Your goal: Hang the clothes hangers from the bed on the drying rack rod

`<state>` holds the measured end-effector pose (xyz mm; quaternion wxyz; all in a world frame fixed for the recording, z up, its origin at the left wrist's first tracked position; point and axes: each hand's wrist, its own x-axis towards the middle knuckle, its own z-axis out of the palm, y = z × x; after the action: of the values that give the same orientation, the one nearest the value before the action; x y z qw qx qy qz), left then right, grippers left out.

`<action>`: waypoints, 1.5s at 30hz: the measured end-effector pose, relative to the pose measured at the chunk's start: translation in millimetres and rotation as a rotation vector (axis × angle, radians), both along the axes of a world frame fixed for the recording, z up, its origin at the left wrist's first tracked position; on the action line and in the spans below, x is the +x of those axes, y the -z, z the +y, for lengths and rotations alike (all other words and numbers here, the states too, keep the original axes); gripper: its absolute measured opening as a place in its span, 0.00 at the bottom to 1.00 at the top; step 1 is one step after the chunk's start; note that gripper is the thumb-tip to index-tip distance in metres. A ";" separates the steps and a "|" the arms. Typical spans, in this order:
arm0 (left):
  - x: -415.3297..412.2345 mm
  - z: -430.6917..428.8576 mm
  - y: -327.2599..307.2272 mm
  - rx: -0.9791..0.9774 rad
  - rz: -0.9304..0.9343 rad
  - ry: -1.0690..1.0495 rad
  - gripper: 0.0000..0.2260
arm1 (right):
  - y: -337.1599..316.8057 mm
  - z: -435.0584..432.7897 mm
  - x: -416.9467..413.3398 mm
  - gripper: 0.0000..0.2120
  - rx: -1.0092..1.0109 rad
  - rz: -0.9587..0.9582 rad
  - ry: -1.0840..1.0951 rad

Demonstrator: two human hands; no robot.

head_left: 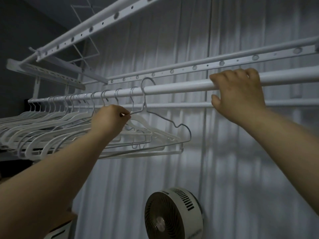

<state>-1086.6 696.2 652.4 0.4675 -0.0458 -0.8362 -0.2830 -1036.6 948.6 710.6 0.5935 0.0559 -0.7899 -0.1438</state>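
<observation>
The drying rack rod (pixel 172 87) is a thick white bar that runs across the view overhead, from far left to the right edge. A dense row of white hangers (pixel 51 125) hangs from its left stretch, hooks side by side over the bar, more spread out towards the middle. Just right of them a wire hanger (pixel 172 122) has its hook looped round the rod, the top of the hook standing clear above the bar; the left hand (pixel 110 119) pinches its left shoulder. Well apart to the right, the right hand (pixel 238 94) grips the bare rod, fingers curled over the top.
</observation>
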 end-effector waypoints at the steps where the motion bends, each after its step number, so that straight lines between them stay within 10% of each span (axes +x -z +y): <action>1: -1.1 0.4 1.1 -0.005 -0.002 0.000 0.10 | 0.1 0.4 -0.9 0.20 0.003 0.002 -0.002; 20: 6.0 7.4 15.6 -0.085 0.000 -0.058 0.10 | 4.7 8.4 0.0 0.21 0.046 0.056 -0.052; 31: 37.6 -4.9 32.3 -0.099 0.215 -0.088 0.16 | 45.0 -27.3 -24.3 0.19 0.085 0.246 -0.535; 45: 258.7 -169.7 156.0 0.098 0.028 -0.413 0.09 | 139.7 -223.6 76.0 0.04 -0.155 -0.437 -1.188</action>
<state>-827.9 526.4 496.4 0.5287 0.1456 -0.8066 -0.2207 -960.6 725.0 570.9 0.3995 0.4694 -0.7353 0.2819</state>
